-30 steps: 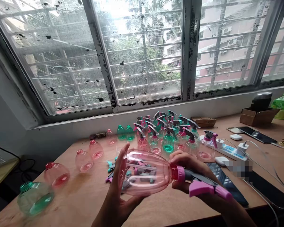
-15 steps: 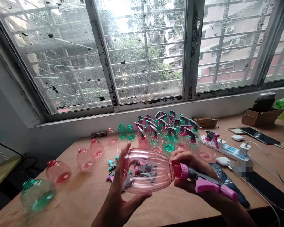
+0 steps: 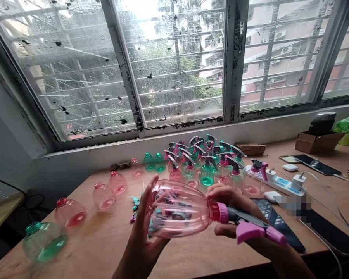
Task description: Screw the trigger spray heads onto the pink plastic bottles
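Observation:
A clear pink spray bottle [image 3: 183, 209] lies sideways in the air above the table, its base to the left. My left hand [image 3: 142, 232] wraps round the base end, fingers on the far side and thumb underneath. At the neck, my right hand [image 3: 231, 197] has its fingers above and behind the pink collar and its thumb below. The grey and pink spray head [image 3: 250, 231] sits on the neck and points down to the right. Behind and through the bottle, a pile of loose spray heads [image 3: 136, 205] shows, partly hidden.
Several open bottles, pink [image 3: 70, 213] and green [image 3: 45, 242], stand along the left. Spray bottles with heads [image 3: 206, 176] crowd the back middle. At right are a power strip [image 3: 285, 183], a dark tablet [image 3: 279, 223], phones [image 3: 320, 164] and cables. A window [image 3: 174, 69] rises behind.
The bottle has tipped slightly and shifted a little left, with its spray head. My left thumb has moved further under it. The right fingers have shifted slightly at the collar.

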Motion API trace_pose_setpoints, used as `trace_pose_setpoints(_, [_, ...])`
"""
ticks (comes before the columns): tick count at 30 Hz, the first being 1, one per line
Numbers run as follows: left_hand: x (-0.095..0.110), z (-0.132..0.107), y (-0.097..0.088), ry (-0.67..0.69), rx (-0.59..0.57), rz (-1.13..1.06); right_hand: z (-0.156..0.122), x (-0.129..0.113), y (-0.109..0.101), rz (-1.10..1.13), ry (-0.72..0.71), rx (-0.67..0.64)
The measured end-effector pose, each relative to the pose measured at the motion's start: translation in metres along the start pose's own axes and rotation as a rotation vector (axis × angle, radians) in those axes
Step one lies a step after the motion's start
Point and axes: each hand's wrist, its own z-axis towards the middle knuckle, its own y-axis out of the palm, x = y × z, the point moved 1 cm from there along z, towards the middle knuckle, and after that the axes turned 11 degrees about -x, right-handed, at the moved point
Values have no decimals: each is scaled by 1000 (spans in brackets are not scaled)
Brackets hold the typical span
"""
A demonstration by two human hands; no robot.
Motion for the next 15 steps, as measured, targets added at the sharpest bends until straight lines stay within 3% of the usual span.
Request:
trace_pose_setpoints(8, [-1,-4,-4,-14,-3,-32,1,-13,3,23,-8,-49])
trace_pose_setpoints(15, [11,0,3,-21,76,3,1,-1,2,85,-59,-38])
